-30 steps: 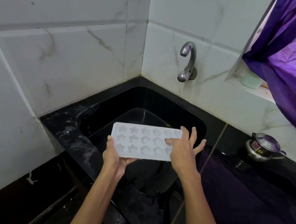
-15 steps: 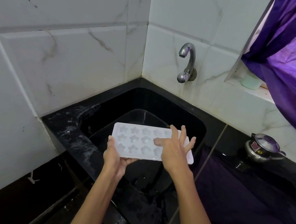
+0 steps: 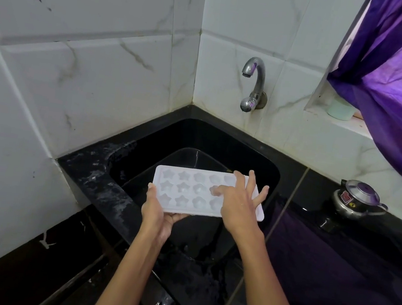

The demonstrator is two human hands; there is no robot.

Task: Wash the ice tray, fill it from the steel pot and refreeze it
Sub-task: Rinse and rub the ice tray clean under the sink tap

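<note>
A white ice tray [image 3: 184,191] with star and round moulds is held level over the black sink [image 3: 258,157]. My left hand [image 3: 155,213] grips its near left corner, thumb on the rim and fingers beneath. My right hand [image 3: 237,204] lies on the tray's right half with spread fingers, the index fingertip pressing into a middle-row mould. The moulds look empty. A small steel pot [image 3: 356,199] with a lid stands on the counter at the right. No water runs from the steel tap [image 3: 254,82].
White marble tiles form the corner walls behind the sink. A purple curtain [image 3: 396,75] hangs at the upper right over a window ledge holding a pale green cup [image 3: 341,109]. The black counter [image 3: 334,259] extends right of the sink.
My right hand has slid left across the tray, its index finger moving from the right-end moulds to the middle. The left hand has kept its grip.
</note>
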